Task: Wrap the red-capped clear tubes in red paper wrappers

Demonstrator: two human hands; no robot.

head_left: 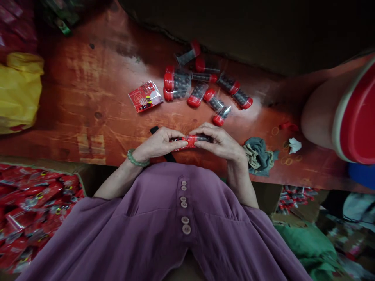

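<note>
Both forearms angle inward from the sides of the body, elbows out, so the hands meet in front of the lower chest, just above the near edge of the table (120, 105). The left hand (161, 142) comes in with its back up, a bead bracelet (137, 158) around the wrist, and its thumb lies along the near side of a red and dark tube (190, 141). The right hand (216, 140) mirrors it, wrist bent inward, thumb pressed on the near side and fingers curled over the far side. Each hand pinches one end of the tube between thumb and fingers, so it lies level, side to side, between them. A black strap (170, 157) shows beside the left hand, and a crumpled cloth (259, 156) lies by the right wrist. Beyond the hands lie a red packet (145, 96) and loose red-capped tubes (197, 93).
</note>
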